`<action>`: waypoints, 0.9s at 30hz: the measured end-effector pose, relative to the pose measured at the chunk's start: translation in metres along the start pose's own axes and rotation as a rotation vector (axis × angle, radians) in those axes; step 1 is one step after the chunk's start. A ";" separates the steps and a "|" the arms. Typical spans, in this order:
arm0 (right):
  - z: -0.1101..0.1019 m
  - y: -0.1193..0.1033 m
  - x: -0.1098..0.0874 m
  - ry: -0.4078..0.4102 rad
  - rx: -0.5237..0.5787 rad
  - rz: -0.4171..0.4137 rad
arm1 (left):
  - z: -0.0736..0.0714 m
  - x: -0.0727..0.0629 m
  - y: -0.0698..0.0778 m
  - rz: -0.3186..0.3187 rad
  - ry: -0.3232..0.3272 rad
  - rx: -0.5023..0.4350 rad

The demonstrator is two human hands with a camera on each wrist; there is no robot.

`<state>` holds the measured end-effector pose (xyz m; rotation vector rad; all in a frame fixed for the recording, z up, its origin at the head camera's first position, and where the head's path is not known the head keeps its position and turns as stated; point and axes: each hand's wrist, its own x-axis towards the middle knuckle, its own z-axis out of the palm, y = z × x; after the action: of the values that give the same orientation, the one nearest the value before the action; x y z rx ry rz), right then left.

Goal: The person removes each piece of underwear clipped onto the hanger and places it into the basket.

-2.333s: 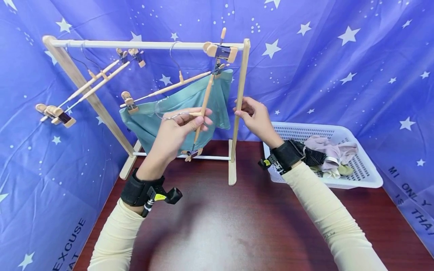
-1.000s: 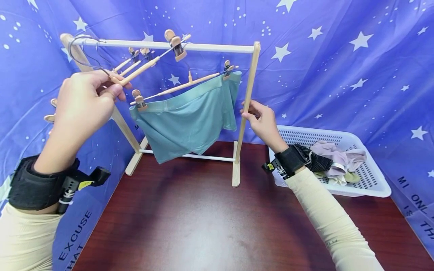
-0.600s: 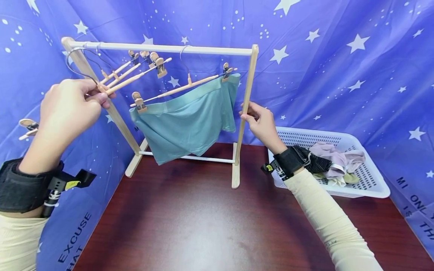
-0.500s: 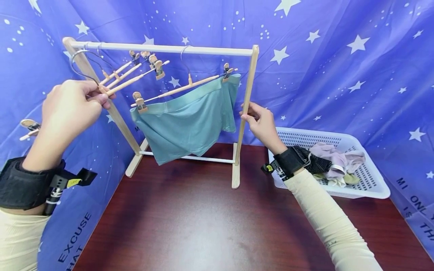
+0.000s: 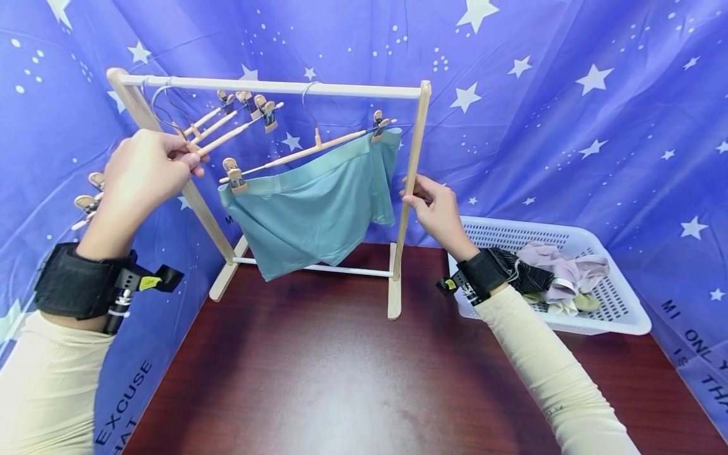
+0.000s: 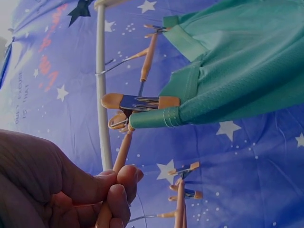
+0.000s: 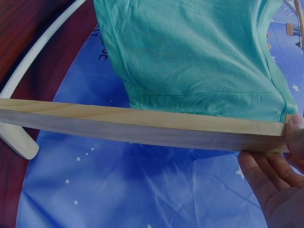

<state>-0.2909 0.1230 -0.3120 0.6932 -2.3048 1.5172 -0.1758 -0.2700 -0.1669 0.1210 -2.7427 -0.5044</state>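
My left hand [image 5: 145, 167] pinches the middle of a clip hanger [image 5: 227, 137] at the left part of a small wooden clothes rack. Its metal hook is close to the top rail [image 5: 352, 91]; I cannot tell whether it rests on it. In the left wrist view, thumb and fingers close round the hanger's bar [image 6: 122, 151]. Teal boxer briefs [image 5: 309, 212] hang from another hanger [image 5: 318, 146], clipped at both ends of the waistband. My right hand [image 5: 438, 205] holds the rack's right post [image 5: 408, 180] between thumb and fingers, as the right wrist view also shows.
Two bare clip hangers [image 5: 213, 125] hang at the rail's left end, just behind the held one. A white perforated basket [image 5: 641, 319] with crumpled clothes [image 5: 563, 272] stands on the right of the dark red table [image 5: 341, 379]. Starry blue cloth [image 5: 540, 126] surrounds the table.
My left hand has carried the hanger from in front of the briefs to the rail's left end, then a little rightward, its hook now nearer the rail. My right hand stays on the post.
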 end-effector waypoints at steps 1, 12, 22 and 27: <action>0.000 0.000 0.000 0.000 0.003 0.001 | 0.000 0.002 0.001 -0.001 -0.002 -0.002; -0.001 0.001 -0.001 0.006 -0.004 -0.012 | 0.004 0.023 0.017 -0.033 -0.019 -0.068; 0.000 0.004 0.000 0.015 0.011 -0.014 | 0.006 0.040 0.021 -0.084 -0.042 -0.102; 0.001 0.004 0.001 0.020 0.014 -0.008 | 0.009 0.047 0.018 -0.117 -0.074 -0.113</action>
<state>-0.2937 0.1229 -0.3150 0.6868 -2.2760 1.5308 -0.2236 -0.2571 -0.1537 0.2393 -2.7828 -0.7082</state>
